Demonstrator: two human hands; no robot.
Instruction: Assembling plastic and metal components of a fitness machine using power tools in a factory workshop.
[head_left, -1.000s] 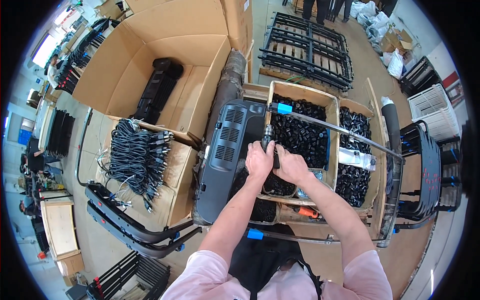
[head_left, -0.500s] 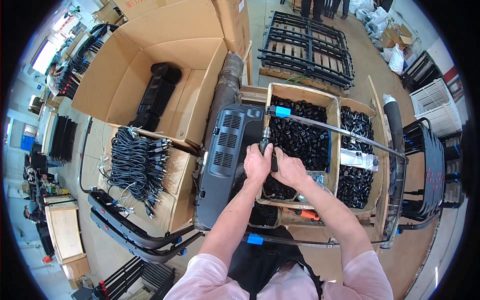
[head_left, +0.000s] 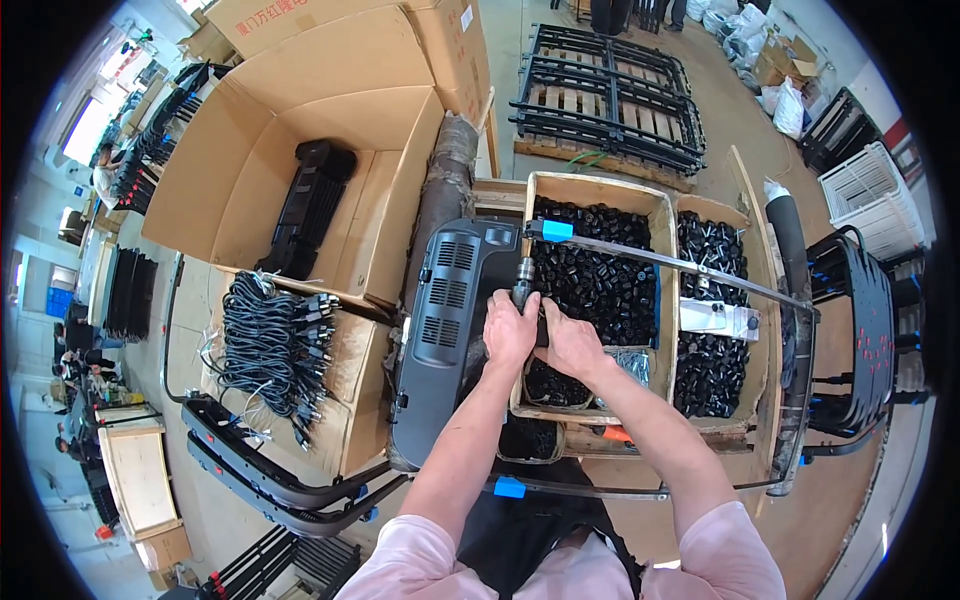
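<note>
Both hands are on a power drill (head_left: 526,272) that points away from me. My left hand (head_left: 509,328) is closed around its body just behind the chuck, and my right hand (head_left: 570,345) is wrapped round the handle side. The tip of the drill is at the left end of a metal frame bar (head_left: 680,262), close to a blue wrapping (head_left: 557,232); exact contact is too small to tell. Under the frame and left of the drill lies a black plastic cover (head_left: 440,340) with vent slots. To the right, a wooden bin (head_left: 664,215) holds many small black plastic parts (head_left: 600,270).
A second bin with black parts (head_left: 710,385) adjoins on the right. An open cardboard box (head_left: 395,230) with black plastic covers stands at left, behind bundled black cables (head_left: 270,345). Black metal frames (head_left: 610,100) lie on a pallet beyond. The frame's near bar (head_left: 590,491) crosses before my body.
The view has shifted slightly. Both hands keep their grip on the drill, and its tip stays at the bar's left end.
</note>
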